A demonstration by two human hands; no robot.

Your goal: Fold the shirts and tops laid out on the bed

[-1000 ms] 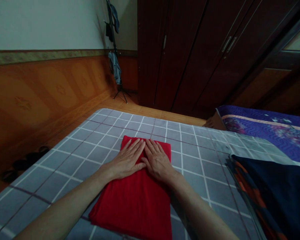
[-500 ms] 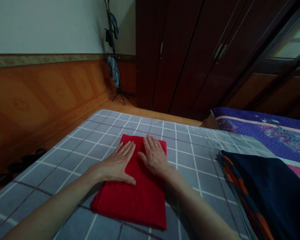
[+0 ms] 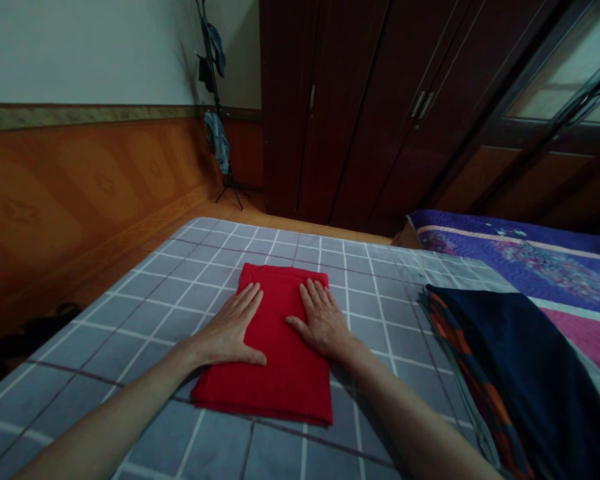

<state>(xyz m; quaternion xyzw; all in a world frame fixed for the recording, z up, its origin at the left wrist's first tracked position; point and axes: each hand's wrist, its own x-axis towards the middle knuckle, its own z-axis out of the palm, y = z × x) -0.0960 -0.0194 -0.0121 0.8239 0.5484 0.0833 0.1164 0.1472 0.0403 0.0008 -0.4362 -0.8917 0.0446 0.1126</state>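
Note:
A folded red cloth (image 3: 285, 390), perhaps a garment, lies flat on the grey checked bedding (image 3: 145, 307). My left hand (image 3: 234, 327) rests on its left side, fingers stretched out and thumb pointing inward. Opposite it, my right hand (image 3: 323, 320) lies flat on the upper right part, with the fingers near the far right corner. Both palms press on the fabric without gripping it. How the cloth is folded underneath cannot be seen.
To the right sits a pile of folded dark blue and orange clothes (image 3: 520, 360). Beyond it is a purple flowered bedspread (image 3: 555, 260). A dark wooden wardrobe (image 3: 345, 120) stands at the back, and a coat stand (image 3: 217, 100) with clothes is in the corner.
My right hand has slid a little right and nearer along the red cloth. The cloth's near edge now appears higher in view, and the camera view has shifted slightly right.

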